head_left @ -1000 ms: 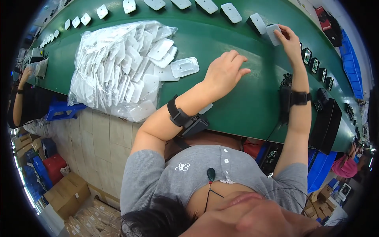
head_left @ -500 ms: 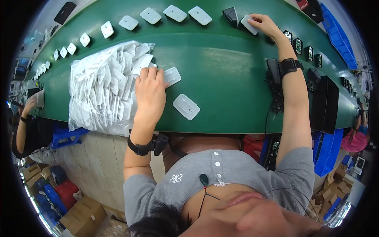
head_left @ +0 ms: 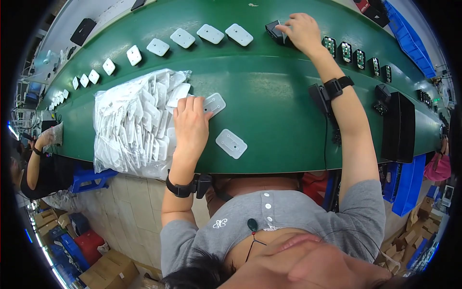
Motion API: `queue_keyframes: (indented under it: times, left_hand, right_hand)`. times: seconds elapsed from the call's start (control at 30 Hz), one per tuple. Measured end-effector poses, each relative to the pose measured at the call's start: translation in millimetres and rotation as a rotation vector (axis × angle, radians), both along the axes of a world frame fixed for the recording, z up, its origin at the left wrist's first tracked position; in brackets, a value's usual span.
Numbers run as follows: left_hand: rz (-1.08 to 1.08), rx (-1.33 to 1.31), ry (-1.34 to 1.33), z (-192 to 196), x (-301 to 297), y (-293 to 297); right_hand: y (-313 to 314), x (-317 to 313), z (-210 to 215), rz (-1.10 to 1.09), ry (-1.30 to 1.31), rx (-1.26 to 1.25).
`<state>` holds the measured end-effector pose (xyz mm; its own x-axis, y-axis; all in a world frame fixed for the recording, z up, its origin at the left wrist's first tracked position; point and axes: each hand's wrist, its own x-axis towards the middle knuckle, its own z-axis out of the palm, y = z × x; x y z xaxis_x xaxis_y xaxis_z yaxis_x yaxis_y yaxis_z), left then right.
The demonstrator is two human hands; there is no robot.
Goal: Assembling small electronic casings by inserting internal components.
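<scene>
- Green, matte, belt-like counter (head_left: 269,96), bending with the lens; cartons on the floor beneath.
- Left hand (head_left: 191,126) flat over a white rounded plastic plate (head_left: 214,103) at the edge of a crinkled clear bag (head_left: 127,127) full of the same plates; fingers spread, pressing rather than gripping.
- Right hand (head_left: 301,30) at the far edge, fingers curled on a small dark device (head_left: 275,32).
- Several plates already set in a row (head_left: 183,37) along the far side, one loose plate (head_left: 231,143) near; bag mostly full, so plenty seemingly left.

Clear plastic bag (head_left: 130,125), belt's left.
</scene>
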<state>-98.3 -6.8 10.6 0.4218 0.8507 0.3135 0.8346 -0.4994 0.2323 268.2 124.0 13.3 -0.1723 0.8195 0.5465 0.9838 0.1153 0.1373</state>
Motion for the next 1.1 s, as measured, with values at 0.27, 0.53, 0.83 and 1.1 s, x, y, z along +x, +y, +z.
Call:
queue_keyframes:
  times: [0.27, 0.53, 0.83, 1.1]
  left_hand:
    - [0.005, -0.001, -0.023, -1, 3, 0]
    - [-0.031, 0.032, -0.159, -3, 7, -2]
    - [-0.049, -0.231, -0.552, 12, 15, -6]
    - [-0.217, -0.308, -0.651, 22, 64, 12]
  right_hand:
    - [-20, -45, -8, 0.082, -0.03, 0.04]
    - [-31, -42, -19, 0.137, -0.038, 0.066]
    - [-50, -20, 12, 0.073, 0.246, 0.1]
    - [-25, -25, 2, 0.087, 0.194, -0.086]
